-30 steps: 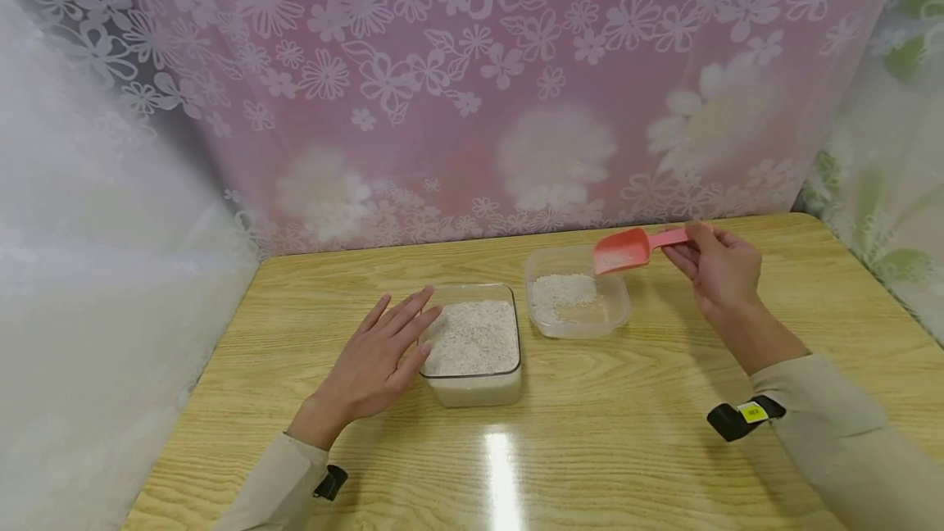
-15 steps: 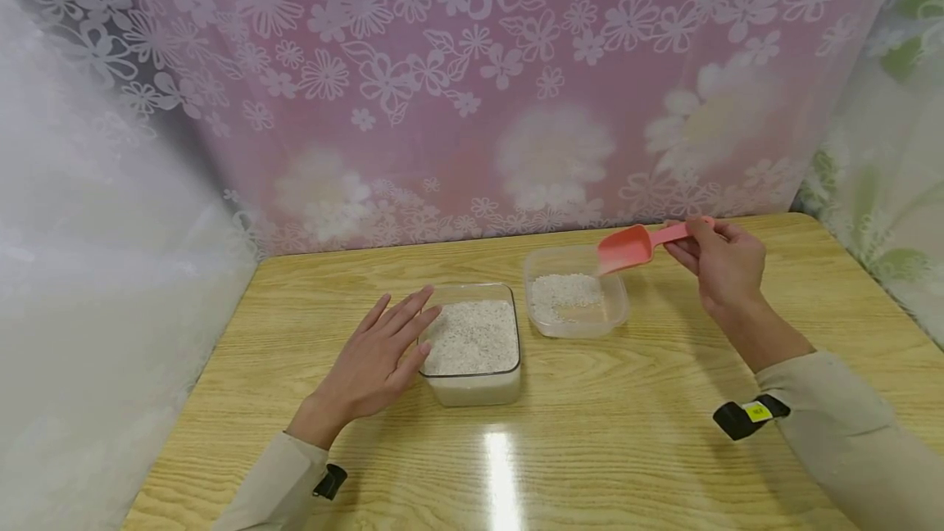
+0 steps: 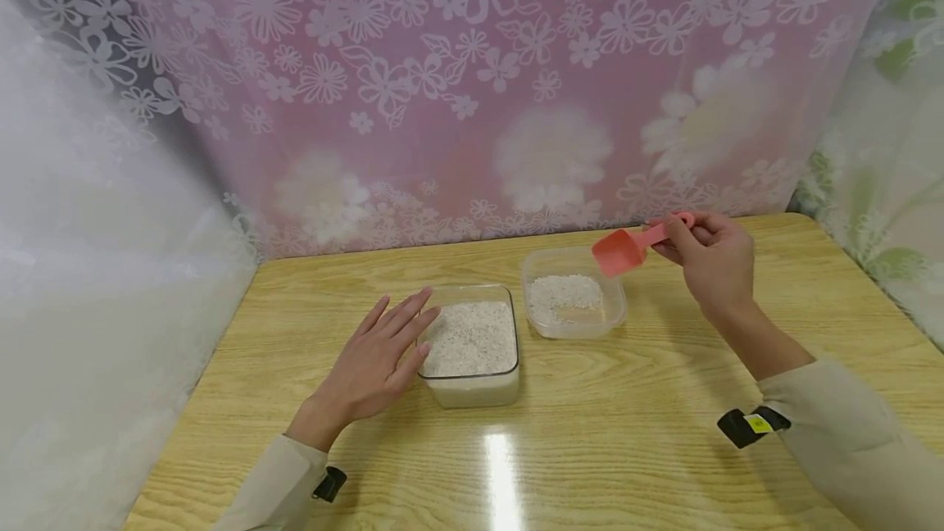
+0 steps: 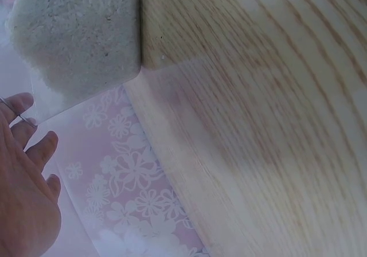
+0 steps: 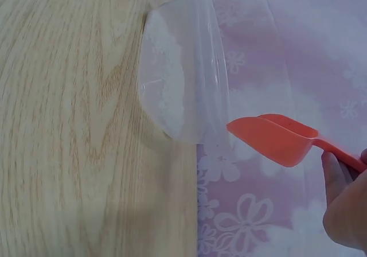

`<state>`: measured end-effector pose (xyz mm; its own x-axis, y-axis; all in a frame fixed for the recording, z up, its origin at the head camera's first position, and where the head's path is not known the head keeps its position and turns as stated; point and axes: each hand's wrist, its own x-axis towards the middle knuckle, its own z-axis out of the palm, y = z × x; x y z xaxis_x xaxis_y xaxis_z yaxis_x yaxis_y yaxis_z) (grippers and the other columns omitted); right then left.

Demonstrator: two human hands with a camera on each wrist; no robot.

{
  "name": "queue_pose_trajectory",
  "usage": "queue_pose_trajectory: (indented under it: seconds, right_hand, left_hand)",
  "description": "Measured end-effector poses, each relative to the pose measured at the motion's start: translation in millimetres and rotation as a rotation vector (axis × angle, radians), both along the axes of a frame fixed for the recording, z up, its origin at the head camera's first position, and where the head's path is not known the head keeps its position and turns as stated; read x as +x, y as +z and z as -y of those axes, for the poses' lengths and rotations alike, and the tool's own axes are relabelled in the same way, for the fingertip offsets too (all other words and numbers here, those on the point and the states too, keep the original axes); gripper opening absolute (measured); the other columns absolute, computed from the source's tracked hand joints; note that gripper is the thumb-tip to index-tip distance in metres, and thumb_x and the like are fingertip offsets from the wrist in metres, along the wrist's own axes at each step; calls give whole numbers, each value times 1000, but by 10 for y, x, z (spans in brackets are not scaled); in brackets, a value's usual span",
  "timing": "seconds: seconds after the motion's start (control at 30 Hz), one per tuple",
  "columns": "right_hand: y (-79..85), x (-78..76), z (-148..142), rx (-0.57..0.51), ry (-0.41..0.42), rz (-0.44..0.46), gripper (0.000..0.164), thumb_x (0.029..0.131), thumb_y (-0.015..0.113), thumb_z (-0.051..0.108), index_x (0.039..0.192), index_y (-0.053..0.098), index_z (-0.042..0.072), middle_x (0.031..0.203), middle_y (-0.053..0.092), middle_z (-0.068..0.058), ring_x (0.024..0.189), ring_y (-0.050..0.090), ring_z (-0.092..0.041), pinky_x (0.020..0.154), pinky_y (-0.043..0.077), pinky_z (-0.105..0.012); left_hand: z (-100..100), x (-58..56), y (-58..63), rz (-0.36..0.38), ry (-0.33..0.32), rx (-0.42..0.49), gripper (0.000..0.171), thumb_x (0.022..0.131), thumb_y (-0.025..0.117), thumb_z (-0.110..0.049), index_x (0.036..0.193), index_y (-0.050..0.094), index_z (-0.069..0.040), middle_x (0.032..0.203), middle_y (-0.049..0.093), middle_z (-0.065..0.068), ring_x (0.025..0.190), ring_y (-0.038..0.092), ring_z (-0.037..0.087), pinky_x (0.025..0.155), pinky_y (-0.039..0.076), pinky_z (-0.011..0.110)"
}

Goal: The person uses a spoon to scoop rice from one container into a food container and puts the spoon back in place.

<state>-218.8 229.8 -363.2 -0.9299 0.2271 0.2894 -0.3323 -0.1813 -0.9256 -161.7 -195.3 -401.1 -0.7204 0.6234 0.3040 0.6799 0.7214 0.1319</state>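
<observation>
My right hand (image 3: 715, 265) pinches the handle of a red scoop (image 3: 618, 253). The scoop hangs over the right rim of a low clear plastic container (image 3: 615, 319), its bowl tipped toward that container. White rice (image 3: 564, 293) lies in a thin heap inside, mostly to the left. In the right wrist view the scoop (image 5: 275, 139) stands above the container (image 5: 163, 79). My left hand (image 3: 372, 363) rests with straight, spread fingers on the left rim of a deeper clear square container (image 3: 475, 392), which is filled with rice (image 3: 472, 338). The left wrist view shows these fingers (image 4: 43, 151) at the rim.
Both containers stand on a wood-grain table (image 3: 590, 449), the deeper one nearer to me and to the left. A pink floral curtain (image 3: 442, 146) hangs along the table's back edge. Pale sheeting (image 3: 96, 269) covers the left side, and a leafy curtain (image 3: 878, 203) the right.
My right hand has turned the scoop, so its bowl tips further down and its handle rises. No rice shows in the bowl now, where some lay earlier. The left hand stays put.
</observation>
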Motion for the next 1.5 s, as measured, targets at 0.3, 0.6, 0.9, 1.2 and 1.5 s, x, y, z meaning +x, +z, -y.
queue_pose_trajectory:
  seconds: [0.3, 0.6, 0.9, 1.2, 1.5]
  right_hand:
    - [54, 106, 82, 53, 38, -151, 21, 90, 64, 1, 99, 57, -16, 92, 71, -13, 86, 70, -19, 76, 53, -31]
    - [101, 164, 114, -59, 10, -132, 22, 88, 66, 3, 101, 59, -14, 92, 71, -16, 84, 70, -21, 75, 53, -33]
    - [292, 302, 334, -292, 170, -100, 17, 91, 62, 1, 96, 53, -14, 96, 69, -23, 89, 69, -29, 79, 52, -36]
    - [421, 448, 608, -366, 358, -83, 17, 94, 56, -1, 103, 52, -14, 99, 68, -24, 94, 68, -31, 84, 50, -39]
    - [325, 505, 885, -211, 420, -2, 18, 96, 57, 5, 104, 54, -10, 99, 69, -20, 92, 69, -27, 83, 52, -39]
  left_hand:
    - [13, -2, 2, -5, 0, -8, 51, 104, 32, -39, 149, 37, -15, 157, 20, 1, 142, 20, 15, 117, 8, 44]
    - [22, -4, 3, -4, 3, -15, 52, 104, 32, -40, 148, 39, -15, 157, 22, 1, 142, 20, 15, 117, 8, 44]
    - [29, -8, 11, -5, -3, -23, 52, 104, 32, -41, 149, 38, -15, 157, 22, 1, 142, 20, 15, 117, 8, 45]
    - [23, -8, 22, -6, -5, -32, 52, 104, 32, -41, 149, 37, -15, 157, 22, 1, 142, 20, 15, 117, 8, 45]
    - [14, -12, 40, -11, -6, -37, 52, 104, 32, -41, 149, 36, -16, 157, 22, 1, 143, 18, 14, 117, 8, 44]
